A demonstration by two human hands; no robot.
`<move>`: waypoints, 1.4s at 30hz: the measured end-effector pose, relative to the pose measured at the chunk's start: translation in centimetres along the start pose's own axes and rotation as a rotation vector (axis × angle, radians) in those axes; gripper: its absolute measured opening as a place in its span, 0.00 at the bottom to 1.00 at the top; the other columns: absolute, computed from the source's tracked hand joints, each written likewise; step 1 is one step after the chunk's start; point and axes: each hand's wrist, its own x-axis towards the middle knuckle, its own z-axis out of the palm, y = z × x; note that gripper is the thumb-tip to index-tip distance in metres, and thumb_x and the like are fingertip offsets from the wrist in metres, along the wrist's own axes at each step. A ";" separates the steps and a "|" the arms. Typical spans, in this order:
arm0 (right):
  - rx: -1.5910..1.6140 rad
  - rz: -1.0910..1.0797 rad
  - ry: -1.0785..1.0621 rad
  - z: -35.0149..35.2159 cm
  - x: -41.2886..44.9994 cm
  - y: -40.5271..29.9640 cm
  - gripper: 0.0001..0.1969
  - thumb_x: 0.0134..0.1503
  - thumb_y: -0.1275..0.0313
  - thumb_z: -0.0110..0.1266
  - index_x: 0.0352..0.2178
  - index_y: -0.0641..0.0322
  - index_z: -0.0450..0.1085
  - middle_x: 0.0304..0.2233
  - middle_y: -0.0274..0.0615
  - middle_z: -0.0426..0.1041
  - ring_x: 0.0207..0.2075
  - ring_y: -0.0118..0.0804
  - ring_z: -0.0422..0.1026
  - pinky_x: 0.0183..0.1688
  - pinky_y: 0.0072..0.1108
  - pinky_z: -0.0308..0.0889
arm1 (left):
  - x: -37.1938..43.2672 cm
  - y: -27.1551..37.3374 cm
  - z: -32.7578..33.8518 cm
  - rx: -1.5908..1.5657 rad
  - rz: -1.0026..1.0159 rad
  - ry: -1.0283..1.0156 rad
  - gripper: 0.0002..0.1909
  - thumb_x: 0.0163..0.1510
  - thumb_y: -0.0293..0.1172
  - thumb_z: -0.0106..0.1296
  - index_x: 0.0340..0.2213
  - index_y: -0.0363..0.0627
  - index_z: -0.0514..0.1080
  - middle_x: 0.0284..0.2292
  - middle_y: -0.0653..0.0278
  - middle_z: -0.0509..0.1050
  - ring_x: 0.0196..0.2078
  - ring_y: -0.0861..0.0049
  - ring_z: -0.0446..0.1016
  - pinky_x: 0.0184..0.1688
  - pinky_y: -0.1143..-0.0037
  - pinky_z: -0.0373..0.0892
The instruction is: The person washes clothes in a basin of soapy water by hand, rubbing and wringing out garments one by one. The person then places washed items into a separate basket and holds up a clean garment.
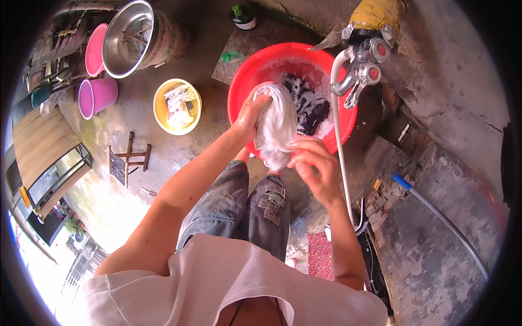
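Note:
My left hand grips a bunched, wet white cloth over the near side of a red plastic basin. At the cloth's lower right edge is my right hand, its fingers bent and the fingertips touching the fabric; whether they pinch it is hard to tell. Dark wet clothing lies in sudsy water inside the basin.
Metal taps with a white hose stand at the basin's right. Leftward are a yellow basin holding clothes, a pink bucket, a steel basin and a folding stool. A green bottle stands beyond.

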 end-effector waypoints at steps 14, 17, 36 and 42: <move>0.133 -0.176 0.778 -3.3 7.2 -2.7 0.17 0.53 0.76 0.44 0.45 0.72 0.56 0.43 0.54 0.62 0.42 0.39 0.66 0.44 0.26 0.64 | 4.0 -1.1 4.6 -0.140 -0.049 -0.254 0.17 0.53 0.42 0.40 0.40 0.46 0.66 0.38 0.64 0.71 0.39 0.75 0.70 0.43 0.73 0.67; 0.478 -0.057 0.711 -6.9 7.9 1.1 0.19 0.53 0.72 0.47 0.44 0.71 0.56 0.37 0.51 0.66 0.35 0.36 0.69 0.39 0.22 0.68 | 4.6 -1.3 5.3 -0.078 -0.143 -0.232 0.17 0.52 0.42 0.42 0.39 0.46 0.67 0.37 0.64 0.71 0.37 0.76 0.71 0.40 0.73 0.68; 1.446 0.450 0.473 1.7 6.0 9.6 0.22 0.53 0.64 0.44 0.46 0.67 0.57 0.43 0.46 0.64 0.45 0.41 0.64 0.46 0.33 0.61 | 6.6 1.8 -0.1 0.951 0.001 -0.187 0.26 0.50 0.45 0.40 0.44 0.35 0.62 0.44 0.56 0.64 0.48 0.74 0.60 0.50 0.75 0.56; 1.350 0.511 0.505 0.7 6.6 7.1 0.19 0.54 0.66 0.42 0.45 0.67 0.58 0.42 0.45 0.65 0.45 0.40 0.64 0.48 0.32 0.60 | 6.3 1.9 2.4 1.095 0.060 -0.206 0.30 0.44 0.49 0.50 0.42 0.36 0.64 0.44 0.57 0.64 0.45 0.75 0.64 0.44 0.74 0.62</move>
